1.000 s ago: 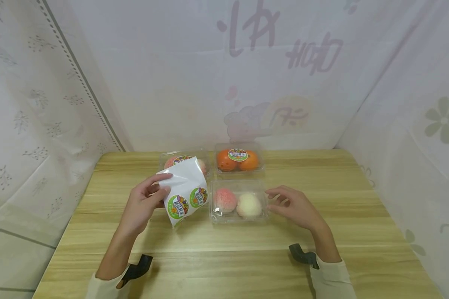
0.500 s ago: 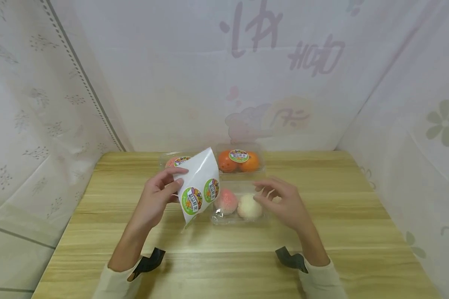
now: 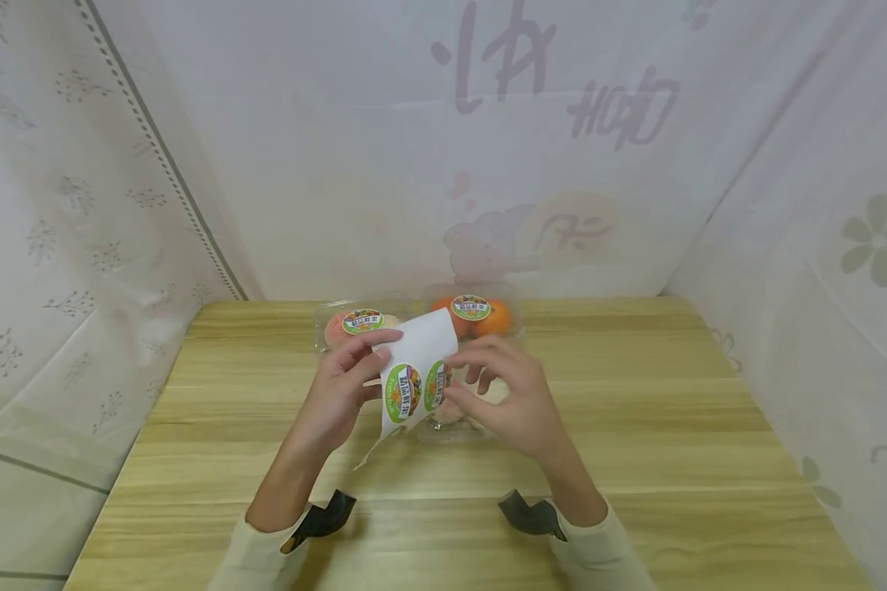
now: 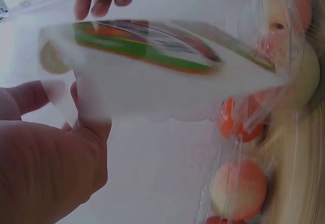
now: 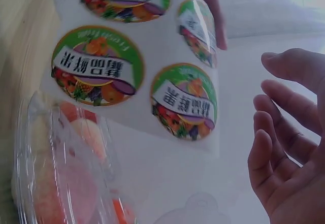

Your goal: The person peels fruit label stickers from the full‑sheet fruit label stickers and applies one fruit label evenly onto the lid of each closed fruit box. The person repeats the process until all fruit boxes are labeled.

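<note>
My left hand [image 3: 343, 398] pinches a white sheet of stickers [image 3: 421, 335] by its left side, thumb in front. Oval green fruit labels [image 5: 96, 65] are printed on it, several of them showing in the right wrist view. The sheet hangs bent in the air above the table. My right hand [image 3: 513, 398] has come up to its right edge, thumb and fingers spread apart with a gap to the sheet in the right wrist view. Below the hands sits a clear plastic fruit box [image 3: 443, 431] with two peach-like fruits, largely hidden by the sheet and right hand.
At the back left stands a clear box of peaches [image 3: 337, 328] bearing an oval label. Beside it, a second labelled box holds orange fruits [image 3: 495, 318], partly covered by the sheet. The wooden table [image 3: 636, 410] meets a patterned cloth [image 3: 340, 164] behind.
My left hand has carried the sheet to the right, uncovering the back-left box. My right hand has moved left, from the near box's right side to the sheet's edge.
</note>
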`<state>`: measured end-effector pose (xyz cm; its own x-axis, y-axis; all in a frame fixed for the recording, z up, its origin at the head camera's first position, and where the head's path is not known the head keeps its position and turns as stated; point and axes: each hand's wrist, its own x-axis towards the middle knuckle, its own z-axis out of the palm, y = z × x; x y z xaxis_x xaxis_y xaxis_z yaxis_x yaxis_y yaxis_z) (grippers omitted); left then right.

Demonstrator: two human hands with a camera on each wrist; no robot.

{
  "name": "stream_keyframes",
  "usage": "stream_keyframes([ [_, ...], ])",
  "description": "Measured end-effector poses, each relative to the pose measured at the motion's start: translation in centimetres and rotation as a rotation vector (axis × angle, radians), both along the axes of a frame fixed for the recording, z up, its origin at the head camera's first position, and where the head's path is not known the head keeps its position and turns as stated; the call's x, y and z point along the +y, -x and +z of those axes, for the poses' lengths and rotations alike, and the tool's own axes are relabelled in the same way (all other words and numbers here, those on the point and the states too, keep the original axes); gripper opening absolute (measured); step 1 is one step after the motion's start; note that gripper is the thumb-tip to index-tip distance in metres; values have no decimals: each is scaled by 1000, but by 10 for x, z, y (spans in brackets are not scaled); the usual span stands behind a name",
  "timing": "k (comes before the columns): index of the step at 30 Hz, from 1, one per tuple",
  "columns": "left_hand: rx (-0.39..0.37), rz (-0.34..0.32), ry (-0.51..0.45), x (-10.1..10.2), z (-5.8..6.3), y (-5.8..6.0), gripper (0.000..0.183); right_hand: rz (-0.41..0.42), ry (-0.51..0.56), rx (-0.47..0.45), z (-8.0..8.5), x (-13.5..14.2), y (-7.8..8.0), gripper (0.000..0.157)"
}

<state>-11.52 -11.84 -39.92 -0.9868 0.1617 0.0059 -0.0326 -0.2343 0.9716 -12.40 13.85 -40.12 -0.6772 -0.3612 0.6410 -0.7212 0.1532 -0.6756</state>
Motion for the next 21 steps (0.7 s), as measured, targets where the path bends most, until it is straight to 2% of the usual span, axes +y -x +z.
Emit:
stream_keyframes([
  [7,38,-69,-73,12,1,0,51,-25,-7,30,4,-10,0,36],
  [21,84,-86,-119,29,-9,4,49,-115,-26,58,3,-15,3,31],
])
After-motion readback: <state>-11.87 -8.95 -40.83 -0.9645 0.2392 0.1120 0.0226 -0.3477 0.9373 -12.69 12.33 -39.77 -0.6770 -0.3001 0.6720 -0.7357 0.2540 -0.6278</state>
